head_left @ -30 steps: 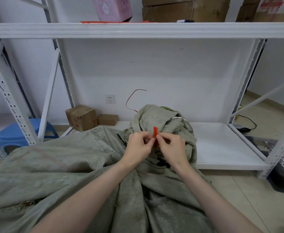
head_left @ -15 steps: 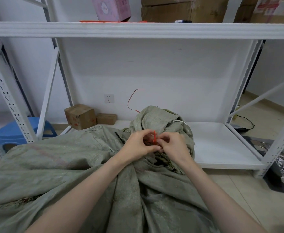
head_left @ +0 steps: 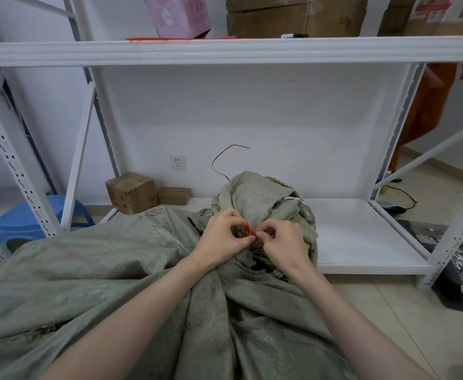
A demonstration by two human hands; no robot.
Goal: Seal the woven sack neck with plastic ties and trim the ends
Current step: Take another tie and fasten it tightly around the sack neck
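Woven sack (head_left: 131, 272): grey-green, lower frame, bunched neck (head_left: 260, 196) at centre against the white rack shelf (head_left: 362, 237). Red plastic tie (head_left: 249, 231): at the neck, pinched between left hand (head_left: 222, 238) and right hand (head_left: 282, 241), fingertips closed on it. A red tail (head_left: 220, 157) rises behind the neck, untrimmed. Judged status: tying under way; trimming outstanding; no cutter visible.

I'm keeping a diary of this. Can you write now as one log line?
step: tying sack neck | left hand: pinching red tie | right hand: pinching tie | sack: bunched | ends: untrimmed
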